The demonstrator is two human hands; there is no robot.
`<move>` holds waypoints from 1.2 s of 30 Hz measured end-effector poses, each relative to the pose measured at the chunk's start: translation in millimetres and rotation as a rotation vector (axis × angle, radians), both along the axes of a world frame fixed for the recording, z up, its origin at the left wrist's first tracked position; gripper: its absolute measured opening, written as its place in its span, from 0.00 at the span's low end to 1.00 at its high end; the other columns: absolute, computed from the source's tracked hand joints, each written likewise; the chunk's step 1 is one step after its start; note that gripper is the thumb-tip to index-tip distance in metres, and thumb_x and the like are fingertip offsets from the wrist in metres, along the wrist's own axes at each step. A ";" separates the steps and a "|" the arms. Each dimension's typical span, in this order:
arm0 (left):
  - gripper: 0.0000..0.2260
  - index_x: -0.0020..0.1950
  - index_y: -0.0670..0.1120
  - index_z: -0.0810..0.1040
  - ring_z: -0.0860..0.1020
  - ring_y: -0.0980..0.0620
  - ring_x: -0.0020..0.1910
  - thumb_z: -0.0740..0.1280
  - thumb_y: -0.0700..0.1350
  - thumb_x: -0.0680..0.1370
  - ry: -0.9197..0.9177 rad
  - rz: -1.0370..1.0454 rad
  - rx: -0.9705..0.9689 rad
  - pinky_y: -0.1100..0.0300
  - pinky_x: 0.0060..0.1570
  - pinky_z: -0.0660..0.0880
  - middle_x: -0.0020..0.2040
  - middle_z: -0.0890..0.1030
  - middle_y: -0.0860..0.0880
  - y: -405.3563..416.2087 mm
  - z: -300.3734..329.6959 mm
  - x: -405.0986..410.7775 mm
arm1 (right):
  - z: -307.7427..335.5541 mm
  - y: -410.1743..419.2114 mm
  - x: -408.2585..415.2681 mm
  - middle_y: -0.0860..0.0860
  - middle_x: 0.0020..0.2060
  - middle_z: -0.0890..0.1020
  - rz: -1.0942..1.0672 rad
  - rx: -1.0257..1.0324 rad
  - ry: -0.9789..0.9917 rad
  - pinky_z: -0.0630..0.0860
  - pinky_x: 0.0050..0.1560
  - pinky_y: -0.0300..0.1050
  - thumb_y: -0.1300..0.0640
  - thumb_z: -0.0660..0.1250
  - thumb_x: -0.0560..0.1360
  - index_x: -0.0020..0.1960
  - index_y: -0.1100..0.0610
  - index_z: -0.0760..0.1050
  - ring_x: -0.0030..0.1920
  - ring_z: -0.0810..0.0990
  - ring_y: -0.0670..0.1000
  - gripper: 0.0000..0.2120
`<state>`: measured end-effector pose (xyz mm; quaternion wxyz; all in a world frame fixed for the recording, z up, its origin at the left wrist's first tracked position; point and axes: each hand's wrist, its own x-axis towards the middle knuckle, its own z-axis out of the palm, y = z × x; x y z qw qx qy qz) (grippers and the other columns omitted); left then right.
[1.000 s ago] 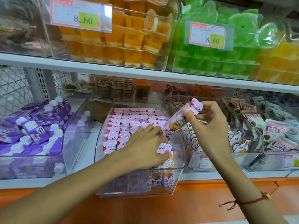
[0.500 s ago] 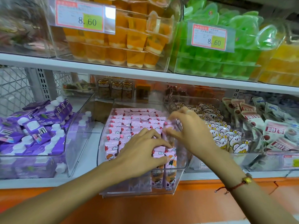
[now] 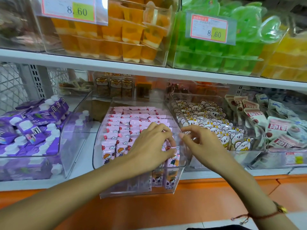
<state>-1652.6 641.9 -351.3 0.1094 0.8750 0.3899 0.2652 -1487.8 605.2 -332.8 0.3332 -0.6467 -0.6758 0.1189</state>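
Note:
A clear plastic bin (image 3: 97,143) on the lower shelf holds rows of upright pink snack packets (image 3: 126,123). My left hand (image 3: 149,150) lies over the front right rows, its fingers and thumb curled round the tops of a few packets. My right hand (image 3: 204,146) hovers just right of it, above the bin's right wall, with fingers loosely bent and nothing in them. The packets under my left palm are hidden.
A bin of purple capped pouches (image 3: 33,123) stands to the left, a bin of bear-print packets (image 3: 216,123) to the right, then white and red packets (image 3: 279,128). The white upper shelf (image 3: 99,63) carries orange jelly cups (image 3: 116,34) and green ones (image 3: 207,55).
My right hand brought a pink packet down into the front right of the bin, let go of it and drew back to the right. My left hand stayed on the rows.

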 end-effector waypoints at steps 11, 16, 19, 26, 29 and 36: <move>0.02 0.47 0.51 0.80 0.80 0.64 0.44 0.69 0.45 0.76 -0.872 -0.009 -0.137 0.68 0.47 0.76 0.43 0.82 0.58 -12.5 46.4 -17.8 | 16.9 -17.6 -21.7 0.39 0.49 0.80 0.118 0.239 0.376 0.71 0.44 0.26 0.44 0.59 0.77 0.61 0.47 0.74 0.48 0.78 0.36 0.15; 0.04 0.49 0.51 0.81 0.81 0.60 0.47 0.70 0.48 0.75 -1.070 0.085 -0.322 0.71 0.43 0.76 0.46 0.85 0.54 -17.0 44.3 -31.1 | 13.0 -16.3 -42.8 0.50 0.51 0.83 0.341 0.020 0.593 0.77 0.53 0.37 0.45 0.61 0.75 0.64 0.50 0.74 0.49 0.82 0.43 0.20; 0.06 0.53 0.50 0.80 0.81 0.61 0.48 0.67 0.47 0.77 -1.091 0.125 -0.358 0.68 0.46 0.77 0.48 0.84 0.54 -18.0 38.2 -35.7 | 10.7 -13.3 -46.6 0.50 0.47 0.85 0.318 -0.115 0.764 0.79 0.50 0.39 0.50 0.61 0.79 0.61 0.48 0.77 0.48 0.84 0.46 0.12; 0.18 0.50 0.55 0.78 0.77 0.62 0.50 0.65 0.31 0.74 -0.751 0.056 -0.130 0.63 0.46 0.77 0.52 0.79 0.59 -26.2 30.8 -42.5 | 12.6 -6.7 -49.9 0.54 0.52 0.84 0.261 -0.214 1.100 0.77 0.55 0.49 0.53 0.64 0.79 0.63 0.56 0.75 0.53 0.83 0.49 0.15; 0.22 0.53 0.56 0.78 0.76 0.60 0.55 0.64 0.30 0.70 -0.572 -0.015 -0.064 0.63 0.45 0.77 0.56 0.77 0.60 -30.1 26.9 -42.1 | 13.5 -5.1 -51.5 0.53 0.51 0.84 0.219 -0.192 1.167 0.80 0.53 0.48 0.54 0.65 0.78 0.60 0.59 0.76 0.51 0.82 0.49 0.13; 0.22 0.62 0.62 0.75 0.75 0.61 0.57 0.70 0.49 0.69 -0.454 -0.029 0.037 0.53 0.49 0.78 0.60 0.74 0.64 -27.6 22.1 -42.1 | 16.5 -11.1 -51.8 0.56 0.47 0.85 0.271 -0.213 1.305 0.79 0.37 0.37 0.51 0.64 0.78 0.46 0.58 0.84 0.43 0.86 0.50 0.13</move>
